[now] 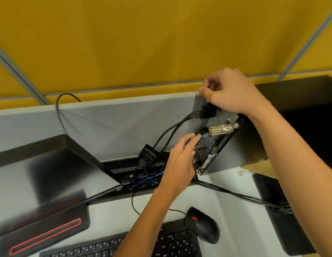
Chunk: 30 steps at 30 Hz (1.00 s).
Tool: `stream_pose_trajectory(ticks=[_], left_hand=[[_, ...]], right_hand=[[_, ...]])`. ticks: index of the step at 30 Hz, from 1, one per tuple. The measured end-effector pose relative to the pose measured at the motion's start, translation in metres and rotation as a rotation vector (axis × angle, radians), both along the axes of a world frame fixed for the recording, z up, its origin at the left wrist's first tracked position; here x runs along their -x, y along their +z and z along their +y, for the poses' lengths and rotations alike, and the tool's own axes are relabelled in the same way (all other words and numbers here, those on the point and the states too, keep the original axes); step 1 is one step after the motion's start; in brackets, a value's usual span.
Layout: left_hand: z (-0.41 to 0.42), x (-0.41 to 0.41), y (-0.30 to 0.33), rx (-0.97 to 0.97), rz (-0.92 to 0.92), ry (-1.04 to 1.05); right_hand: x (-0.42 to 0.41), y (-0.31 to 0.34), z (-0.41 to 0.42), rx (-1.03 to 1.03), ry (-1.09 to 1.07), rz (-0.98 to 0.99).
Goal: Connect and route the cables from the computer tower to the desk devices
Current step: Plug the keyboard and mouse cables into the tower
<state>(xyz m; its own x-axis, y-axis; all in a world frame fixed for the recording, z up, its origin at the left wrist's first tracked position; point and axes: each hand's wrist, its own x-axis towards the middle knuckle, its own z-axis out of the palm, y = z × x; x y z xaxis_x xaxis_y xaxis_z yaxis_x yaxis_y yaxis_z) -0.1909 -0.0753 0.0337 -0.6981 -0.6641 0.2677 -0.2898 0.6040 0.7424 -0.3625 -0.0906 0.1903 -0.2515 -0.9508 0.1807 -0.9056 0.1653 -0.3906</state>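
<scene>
Computer tower point(241, 145) lies on the desk point(226, 204), rear panel turned toward the person so ports are reachable: right hand point(228, 91) curls over its top corner, steadying it, while left hand point(180, 160) pinches a small plug point(203, 135) at a port.

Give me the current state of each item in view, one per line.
Small black computer tower: tilted, rear panel exposed.
Two black cables: plugged in near its top.
Left hand: fingers at rear ports.
Right hand: curled at the tower's top.
Black mouse with red wheel: idle.
</scene>
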Motion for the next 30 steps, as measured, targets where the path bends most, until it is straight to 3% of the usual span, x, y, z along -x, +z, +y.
stream_pose_trajectory(ticks=[6, 9, 11, 14, 20, 23, 26, 30], left_hand=[[0.012, -0.051, 0.010, -0.296, 0.063, -0.003], [0.012, -0.068, 0.006, -0.331, 0.051, 0.056], [0.013, -0.074, 0.006, -0.347, 0.086, 0.096], [0.014, -0.084, 0.009, -0.389, 0.125, 0.122], [0.016, -0.115, -0.001, -0.420, 0.259, 0.276], [0.011, -0.126, 0.000, -0.267, 0.060, 0.241], [0.010, -0.132, 0.002, -0.252, -0.184, 0.101], [0.001, -0.129, -0.002, -0.135, -0.359, 0.146]], right_hand=[[-0.014, 0.001, 0.003, 0.133, 0.012, 0.076], [-0.057, -0.003, 0.021, 0.296, 0.164, 0.068], [-0.092, -0.027, 0.041, 0.172, 0.320, 0.022], [-0.122, -0.081, 0.063, -0.173, 0.443, -0.016], [-0.115, -0.121, 0.073, -0.458, 0.418, 0.088], [-0.110, -0.128, 0.075, -0.404, 0.390, 0.199], [-0.101, -0.130, 0.074, -0.323, 0.281, 0.156], [-0.104, -0.138, 0.078, -0.339, 0.191, 0.180]])
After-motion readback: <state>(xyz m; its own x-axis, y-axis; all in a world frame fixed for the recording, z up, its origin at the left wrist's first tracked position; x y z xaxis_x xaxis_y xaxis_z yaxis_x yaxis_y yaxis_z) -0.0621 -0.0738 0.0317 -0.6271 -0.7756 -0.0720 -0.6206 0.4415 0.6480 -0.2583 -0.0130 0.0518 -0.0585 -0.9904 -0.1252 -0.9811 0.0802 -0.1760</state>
